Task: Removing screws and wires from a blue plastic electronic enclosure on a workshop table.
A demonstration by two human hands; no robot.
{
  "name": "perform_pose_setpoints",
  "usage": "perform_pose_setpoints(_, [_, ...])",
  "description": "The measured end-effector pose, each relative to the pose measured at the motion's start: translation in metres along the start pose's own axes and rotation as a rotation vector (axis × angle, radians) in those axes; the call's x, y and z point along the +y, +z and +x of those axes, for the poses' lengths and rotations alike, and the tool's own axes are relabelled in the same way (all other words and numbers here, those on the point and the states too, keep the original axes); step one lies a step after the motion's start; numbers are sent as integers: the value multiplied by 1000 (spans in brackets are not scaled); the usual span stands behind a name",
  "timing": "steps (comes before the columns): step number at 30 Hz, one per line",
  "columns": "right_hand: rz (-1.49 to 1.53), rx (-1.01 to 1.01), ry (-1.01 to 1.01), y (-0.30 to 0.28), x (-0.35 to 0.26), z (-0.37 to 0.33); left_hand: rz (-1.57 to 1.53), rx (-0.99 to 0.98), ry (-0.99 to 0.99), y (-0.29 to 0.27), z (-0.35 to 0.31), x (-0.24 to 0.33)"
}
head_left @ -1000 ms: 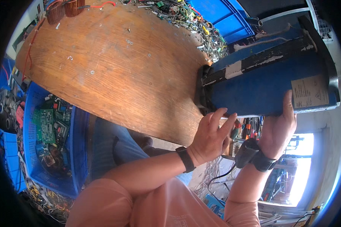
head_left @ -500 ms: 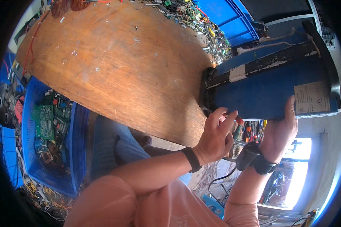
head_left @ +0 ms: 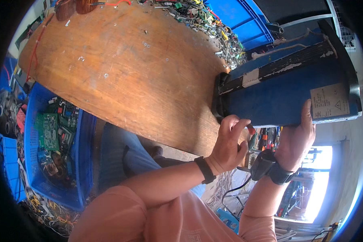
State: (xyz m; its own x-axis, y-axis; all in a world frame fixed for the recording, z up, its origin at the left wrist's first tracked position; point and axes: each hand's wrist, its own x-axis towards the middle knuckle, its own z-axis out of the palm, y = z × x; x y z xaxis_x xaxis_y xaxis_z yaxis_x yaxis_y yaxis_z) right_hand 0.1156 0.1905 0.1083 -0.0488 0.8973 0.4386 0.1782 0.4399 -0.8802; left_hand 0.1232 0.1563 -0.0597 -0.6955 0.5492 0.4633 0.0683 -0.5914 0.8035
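Note:
A large blue metal equipment case with black end frames, a worn black band and a pale label stands tilted at the right side of the wooden table. My right hand grips its near lower edge, with the thumb lying on the blue side beside the label. My left hand is at the case's near corner by the black end frame, fingers bent and closed together. Whatever those fingers hold, if anything, is hidden. A small red tip shows right by the left fingertips; I cannot tell whether it is held.
Loose screws and scrap parts lie heaped along the table's far edge, beside a blue crate. Copper coils sit at the far left. On the left, a blue basket holds green circuit boards. Several tools show behind my hands.
The case has shifted very slightly left in the picture, and my right hand has moved with it. My left hand stays at the corner, with its fingers a little lower.

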Motion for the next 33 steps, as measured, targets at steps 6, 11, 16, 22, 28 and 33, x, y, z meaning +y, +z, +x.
perform_pose_setpoints(6, [161,-22,6,0,9,3,97,7,-26,-2,2,4])
perform_pose_setpoints(11, [-390,-132,-353,-35,31,24,221,-5,27,-3,8,5])
perform_pose_setpoints(16, [-1112,-65,-730,-31,18,6,-117,-81,44,0,3,-16])
perform_pose_setpoints(22, [-253,-88,-161,-10,-4,-1,-13,-103,81,-4,16,-7])
perform_pose_setpoints(28, [-120,-282,-34,-16,-12,6,177,-113,146,-10,24,1])
perform_pose_setpoints(33, [213,-256,-15,-11,3,14,213,-96,104,-2,23,-9])
